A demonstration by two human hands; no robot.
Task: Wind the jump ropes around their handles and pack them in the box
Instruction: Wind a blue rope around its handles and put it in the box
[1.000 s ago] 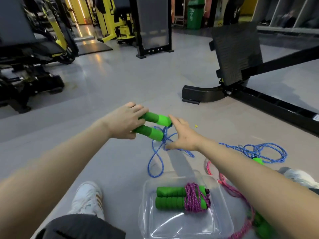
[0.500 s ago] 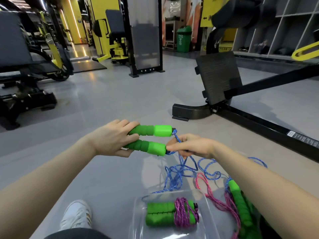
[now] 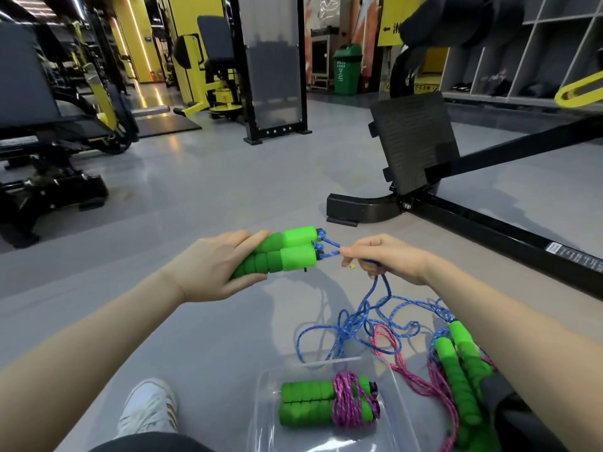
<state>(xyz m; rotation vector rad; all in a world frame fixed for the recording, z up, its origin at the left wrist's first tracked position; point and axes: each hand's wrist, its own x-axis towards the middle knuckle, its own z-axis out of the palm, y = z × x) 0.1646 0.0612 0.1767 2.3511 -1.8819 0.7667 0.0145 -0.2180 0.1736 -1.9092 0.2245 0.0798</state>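
The left hand (image 3: 215, 265) grips two green handles (image 3: 282, 252) side by side above the floor (image 3: 202, 197), likely to form one core for winding; the right hand (image 3: 385, 257) pinches the blue rope (image 3: 365, 316) just beside their ends, its slack tangled on the floor. One wound rope (image 3: 328, 403) lies in the clear box (image 3: 396, 380); more handles (image 3: 458, 363) sit at right, partly cut off, their ropes hard to separate.

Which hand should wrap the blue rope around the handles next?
Probably the right hand: it already pinches the blue rope beside the handles, while the left hand is busy gripping them together.
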